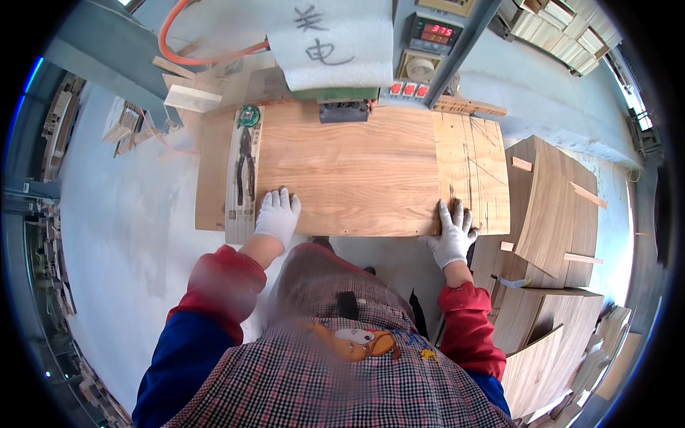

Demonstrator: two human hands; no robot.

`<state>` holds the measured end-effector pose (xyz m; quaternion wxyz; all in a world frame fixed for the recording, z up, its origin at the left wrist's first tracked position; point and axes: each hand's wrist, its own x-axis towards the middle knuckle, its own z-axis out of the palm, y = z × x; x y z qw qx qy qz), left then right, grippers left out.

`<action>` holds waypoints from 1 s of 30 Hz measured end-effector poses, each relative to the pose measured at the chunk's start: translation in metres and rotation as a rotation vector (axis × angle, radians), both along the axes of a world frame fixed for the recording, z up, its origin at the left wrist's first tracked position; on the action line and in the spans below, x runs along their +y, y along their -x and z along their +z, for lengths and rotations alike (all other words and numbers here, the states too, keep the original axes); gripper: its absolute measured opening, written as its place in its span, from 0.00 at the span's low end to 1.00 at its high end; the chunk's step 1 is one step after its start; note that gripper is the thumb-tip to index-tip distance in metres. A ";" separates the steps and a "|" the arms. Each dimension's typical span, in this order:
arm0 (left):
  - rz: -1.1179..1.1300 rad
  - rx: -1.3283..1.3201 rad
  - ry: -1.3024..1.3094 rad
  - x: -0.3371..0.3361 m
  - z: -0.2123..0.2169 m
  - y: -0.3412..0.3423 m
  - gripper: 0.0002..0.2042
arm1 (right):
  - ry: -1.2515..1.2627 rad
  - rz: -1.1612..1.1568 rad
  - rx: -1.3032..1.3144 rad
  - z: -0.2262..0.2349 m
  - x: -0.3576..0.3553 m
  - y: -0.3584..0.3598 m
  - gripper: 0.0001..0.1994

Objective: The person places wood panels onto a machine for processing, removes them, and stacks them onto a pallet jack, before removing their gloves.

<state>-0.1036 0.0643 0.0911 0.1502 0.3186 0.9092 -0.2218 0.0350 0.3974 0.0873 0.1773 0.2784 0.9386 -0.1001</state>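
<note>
A smooth wooden board (349,171) lies across the worktable in front of me. On its near left corner rests my left hand (279,214), in a white glove, with the fingers stretched forward. My right hand (453,232), in a white glove with darkened fingertips, lies spread at the board's near right end, over the seam with a paler, marked wooden surface (481,164). Neither hand grips anything. Left of the board, dark-handled pliers (246,167) lie on a narrow printed strip (241,217). Beyond these sits a green round item (249,116). At the board's far edge stands a dark metal block (344,112).
Above the far edge is a machine with a white cloth cover (332,43), a control panel with a lit display (435,32) and red switches (409,89). An orange hose (171,50) curves at upper left. Stacked wooden panels (560,207) with small strips stand on the right.
</note>
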 end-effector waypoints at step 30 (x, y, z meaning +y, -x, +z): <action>-0.019 -0.021 -0.062 0.000 0.013 -0.001 0.28 | 0.010 -0.017 0.040 -0.011 0.003 -0.004 0.51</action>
